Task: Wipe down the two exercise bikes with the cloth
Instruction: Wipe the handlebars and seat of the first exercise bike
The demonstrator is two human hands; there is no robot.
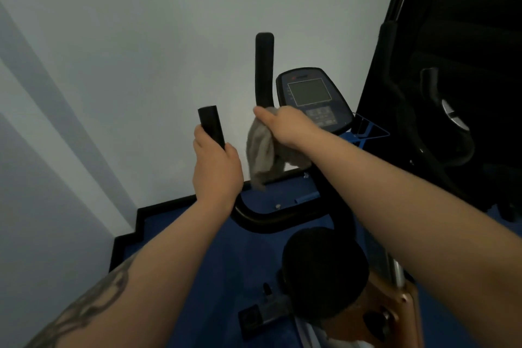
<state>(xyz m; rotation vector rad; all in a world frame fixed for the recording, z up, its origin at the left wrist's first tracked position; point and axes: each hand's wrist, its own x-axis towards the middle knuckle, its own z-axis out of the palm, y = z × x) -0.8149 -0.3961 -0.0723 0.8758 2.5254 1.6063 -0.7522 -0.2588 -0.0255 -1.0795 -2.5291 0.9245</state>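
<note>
Two hands, one bike handlebar

Head view: left hand (216, 169) clenched round the near grip (211, 126), apparently steadying the bike. Right hand (288, 127) grasps the grey cloth (261, 155), wrapped against the upright grip (264, 68) for wiping. Console (310, 99) just beyond the right hand.

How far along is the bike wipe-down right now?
Nothing shows as finished; cleaned surfaces can't be told apart. In hand: the right hand holds the grey cloth on the tall handlebar grip, while the left hand grips the shorter grip. Probably left: the console, the seat and the dark machine at right.
</note>
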